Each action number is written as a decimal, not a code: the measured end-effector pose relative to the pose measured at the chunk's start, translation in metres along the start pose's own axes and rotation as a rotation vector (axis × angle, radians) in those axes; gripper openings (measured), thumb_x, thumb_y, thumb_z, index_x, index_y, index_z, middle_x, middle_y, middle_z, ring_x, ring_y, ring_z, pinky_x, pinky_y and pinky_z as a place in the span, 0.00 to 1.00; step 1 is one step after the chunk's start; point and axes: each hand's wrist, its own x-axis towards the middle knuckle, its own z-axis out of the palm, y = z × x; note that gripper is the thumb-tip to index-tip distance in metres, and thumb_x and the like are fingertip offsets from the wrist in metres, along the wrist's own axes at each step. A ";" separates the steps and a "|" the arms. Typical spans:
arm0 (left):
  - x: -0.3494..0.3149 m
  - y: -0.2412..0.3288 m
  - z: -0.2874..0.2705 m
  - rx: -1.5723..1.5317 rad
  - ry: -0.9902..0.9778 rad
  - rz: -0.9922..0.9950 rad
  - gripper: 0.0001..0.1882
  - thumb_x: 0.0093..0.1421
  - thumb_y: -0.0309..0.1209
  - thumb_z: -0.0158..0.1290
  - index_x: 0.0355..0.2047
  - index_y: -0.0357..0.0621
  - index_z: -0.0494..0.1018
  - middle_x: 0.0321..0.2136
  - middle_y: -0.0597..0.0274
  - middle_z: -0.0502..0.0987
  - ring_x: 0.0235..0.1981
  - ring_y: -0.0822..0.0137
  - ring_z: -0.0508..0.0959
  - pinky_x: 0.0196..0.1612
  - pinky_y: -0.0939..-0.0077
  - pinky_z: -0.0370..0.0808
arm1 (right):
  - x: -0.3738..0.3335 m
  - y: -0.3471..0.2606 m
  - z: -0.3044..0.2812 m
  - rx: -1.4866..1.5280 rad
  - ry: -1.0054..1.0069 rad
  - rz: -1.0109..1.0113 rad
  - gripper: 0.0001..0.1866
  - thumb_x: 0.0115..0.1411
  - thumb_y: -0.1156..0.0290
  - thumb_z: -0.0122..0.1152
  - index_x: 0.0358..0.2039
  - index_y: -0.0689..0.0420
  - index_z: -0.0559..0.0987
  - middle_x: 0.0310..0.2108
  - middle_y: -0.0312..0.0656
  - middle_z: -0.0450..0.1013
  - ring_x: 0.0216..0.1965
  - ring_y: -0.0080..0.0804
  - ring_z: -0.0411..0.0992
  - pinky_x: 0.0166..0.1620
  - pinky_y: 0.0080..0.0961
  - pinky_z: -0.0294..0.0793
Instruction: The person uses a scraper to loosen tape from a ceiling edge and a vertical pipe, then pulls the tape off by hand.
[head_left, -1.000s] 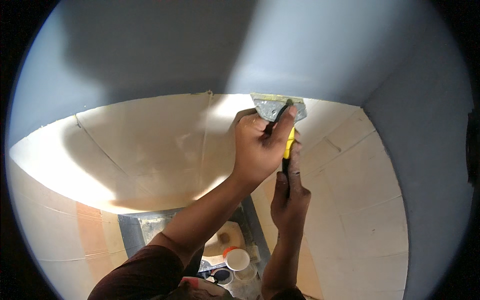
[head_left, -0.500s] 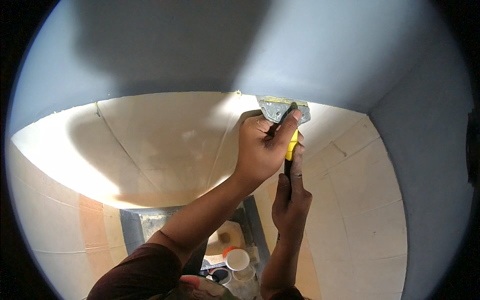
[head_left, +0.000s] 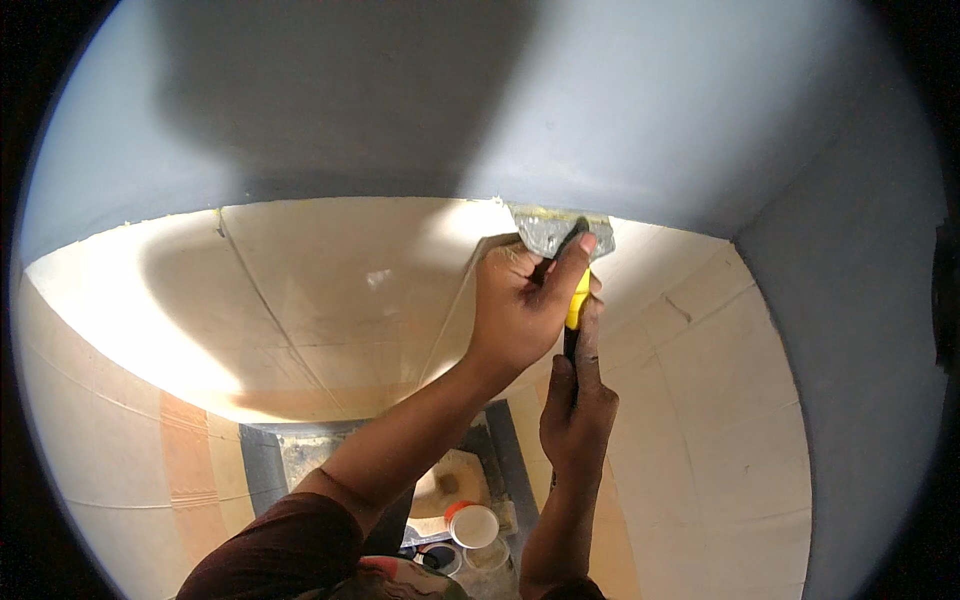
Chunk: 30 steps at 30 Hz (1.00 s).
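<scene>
A wide-bladed scraper (head_left: 548,235) with a yellow and black handle is held up at the line where the pale tiled wall (head_left: 330,290) meets the blue-grey painted surface (head_left: 640,120). The blade's front edge, with yellowish residue along it, lies at that line. My left hand (head_left: 525,300) is closed round the top of the scraper, its thumb pressed along the black neck behind the blade. Lower down, my right hand (head_left: 582,400) grips the handle, the index finger stretched along it. The palm sides and some fingers are hidden.
Far below, a white bucket (head_left: 473,525) with an orange rim stands beside other round containers (head_left: 487,553). A second grey painted wall (head_left: 870,330) closes off the right side. Ragged yellowish bits (head_left: 128,224) run along the tile edge.
The scraper has shifted a little left along the tile edge, with both hands moving along with it. The whole view has shifted slightly too. Both grips stay the same.
</scene>
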 end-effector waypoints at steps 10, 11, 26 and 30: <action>0.000 0.010 -0.003 -0.033 0.033 0.005 0.13 0.70 0.33 0.57 0.32 0.35 0.78 0.20 0.62 0.79 0.22 0.74 0.81 0.25 0.79 0.78 | -0.002 -0.005 0.009 -0.038 0.007 -0.033 0.29 0.73 0.71 0.46 0.74 0.54 0.60 0.52 0.55 0.78 0.26 0.33 0.77 0.31 0.29 0.76; 0.000 0.010 -0.003 -0.055 0.045 0.003 0.12 0.70 0.33 0.57 0.32 0.35 0.78 0.20 0.62 0.79 0.22 0.74 0.82 0.26 0.79 0.78 | -0.005 -0.003 0.011 -0.043 0.021 -0.030 0.29 0.73 0.72 0.46 0.74 0.54 0.60 0.52 0.55 0.79 0.26 0.32 0.77 0.31 0.28 0.76; -0.034 -0.011 -0.035 0.363 -0.059 0.181 0.11 0.66 0.32 0.61 0.37 0.34 0.79 0.24 0.57 0.83 0.26 0.70 0.85 0.31 0.78 0.82 | -0.047 0.015 0.000 0.075 0.081 0.111 0.33 0.71 0.74 0.53 0.74 0.47 0.60 0.21 0.44 0.67 0.22 0.24 0.69 0.28 0.27 0.72; -0.042 0.019 -0.034 1.001 -0.122 0.632 0.28 0.63 0.39 0.61 0.57 0.30 0.71 0.53 0.36 0.75 0.60 0.52 0.74 0.64 0.58 0.68 | -0.122 0.072 -0.028 0.242 0.290 0.318 0.31 0.74 0.69 0.48 0.75 0.55 0.57 0.19 0.31 0.62 0.21 0.16 0.61 0.24 0.21 0.62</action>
